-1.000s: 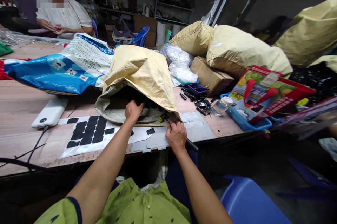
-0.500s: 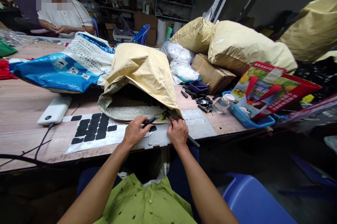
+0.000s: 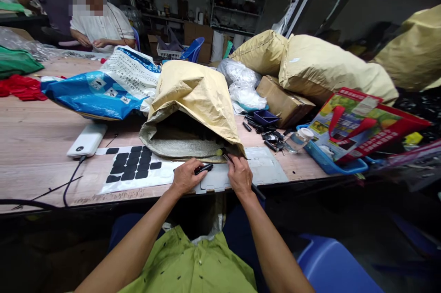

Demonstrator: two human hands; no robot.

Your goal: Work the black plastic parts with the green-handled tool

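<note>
Just in front of the open tan paper sack (image 3: 198,88), my left hand (image 3: 187,176) is closed around a short black pen-like piece (image 3: 206,168). To its right, my right hand (image 3: 240,174) grips a long dark rod-shaped tool (image 3: 258,191), whose back end sticks out below the palm. The tool's front end lies near the sack's lower lip, beside a small yellowish-green bit (image 3: 219,151). Under both hands is a pale grey board (image 3: 270,166). A white sheet of black rounded-square stickers (image 3: 131,164) lies left of my left hand.
A white power bank (image 3: 86,141) with a cable sits at left, near a blue and white bag (image 3: 99,95). Black parts (image 3: 272,137), a clear jar (image 3: 299,140) and a blue basket (image 3: 327,164) stand right. A person in white (image 3: 99,29) sits across the table.
The view has swung left, so things appear further right. The black piece in my left hand has turned to point more level. My right hand keeps its grip on the rod-shaped tool.
</note>
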